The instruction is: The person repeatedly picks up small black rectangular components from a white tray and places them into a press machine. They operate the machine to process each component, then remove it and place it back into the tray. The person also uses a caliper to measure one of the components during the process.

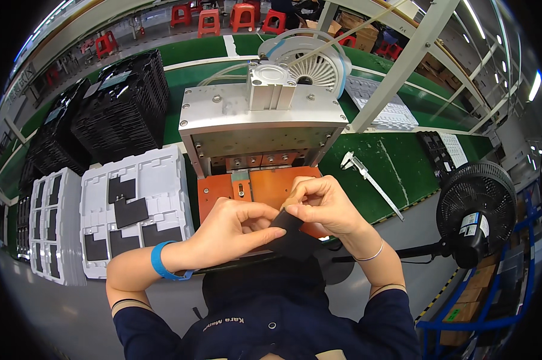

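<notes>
A thin black rectangular piece point(293, 239) is held up in front of my body, tilted, at the near edge of the press. My left hand point(232, 227) pinches its left side between thumb and fingers. At its upper corner my right hand point(330, 207) is closed in a pinch, with something tan at the fingertips that I cannot make out clearly. Behind my hands stands a metal bench press point(262, 123) with an orange base plate point(217, 187). To the left, a white moulded tray point(163, 180) holds several similar black pieces point(131, 212), some overlapping.
Another stack of white trays point(72, 198) stands farther left, with black tray stacks point(124, 108) behind. A caliper point(370, 183) lies on the green bench at right. A black fan point(478, 210) stands near the right edge. Behind the press is a large white reel point(313, 63).
</notes>
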The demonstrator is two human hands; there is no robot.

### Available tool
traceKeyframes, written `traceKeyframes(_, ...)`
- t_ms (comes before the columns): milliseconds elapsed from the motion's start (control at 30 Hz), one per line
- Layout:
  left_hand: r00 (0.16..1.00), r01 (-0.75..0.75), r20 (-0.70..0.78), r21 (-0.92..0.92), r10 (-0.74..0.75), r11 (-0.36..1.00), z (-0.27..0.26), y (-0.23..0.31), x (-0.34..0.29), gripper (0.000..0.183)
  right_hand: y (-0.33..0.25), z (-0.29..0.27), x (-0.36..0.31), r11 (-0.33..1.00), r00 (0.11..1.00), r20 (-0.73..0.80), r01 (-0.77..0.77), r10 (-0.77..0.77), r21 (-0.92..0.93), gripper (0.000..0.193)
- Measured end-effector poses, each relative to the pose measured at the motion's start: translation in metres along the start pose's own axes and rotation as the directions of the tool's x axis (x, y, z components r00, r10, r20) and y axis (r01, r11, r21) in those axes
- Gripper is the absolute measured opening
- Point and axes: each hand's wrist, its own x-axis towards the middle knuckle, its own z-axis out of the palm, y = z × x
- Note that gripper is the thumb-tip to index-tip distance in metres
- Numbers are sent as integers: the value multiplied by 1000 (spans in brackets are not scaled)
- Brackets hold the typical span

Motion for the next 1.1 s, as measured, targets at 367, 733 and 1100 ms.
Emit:
traceKeyframes(367, 995, -38, -99, -76, 30, 996, -4, -3, 3, 22, 6, -2, -12, 998, 1000, -16, 7, -6, 64, 31)
traceKeyframes(733, 965, -196, -157, 110, 211, 975, -26, 4, 11, 12, 0, 15, -19, 833, 942, -175, 155, -287, -531, 15)
traceKeyframes(1100, 760, -518, -31, 575, 649, 634, -26, 1, 13, 18, -4, 27, -23, 359, 771, 1, 297, -637, -885, 13)
